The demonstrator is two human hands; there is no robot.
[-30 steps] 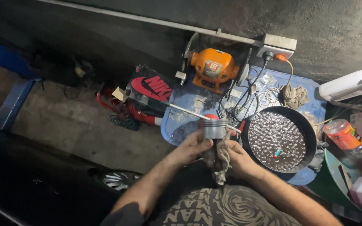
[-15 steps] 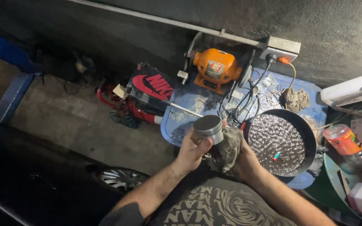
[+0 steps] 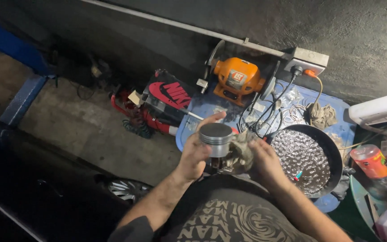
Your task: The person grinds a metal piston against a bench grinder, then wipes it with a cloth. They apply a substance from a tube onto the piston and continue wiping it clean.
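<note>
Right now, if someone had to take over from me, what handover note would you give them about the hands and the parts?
Left hand: gripping the metal piston around its side, crown facing up, held above the lap.
Right hand: pressing a grey rag against the piston's right side.
Nearby: black pan with a dimpled shiny inside to the right, orange bench grinder on the blue board ahead, another rag near the socket.
Done: piston is in hand with the rag on it.
Left: I cannot tell how clean the piston's skirt is; its far side is hidden.
</note>
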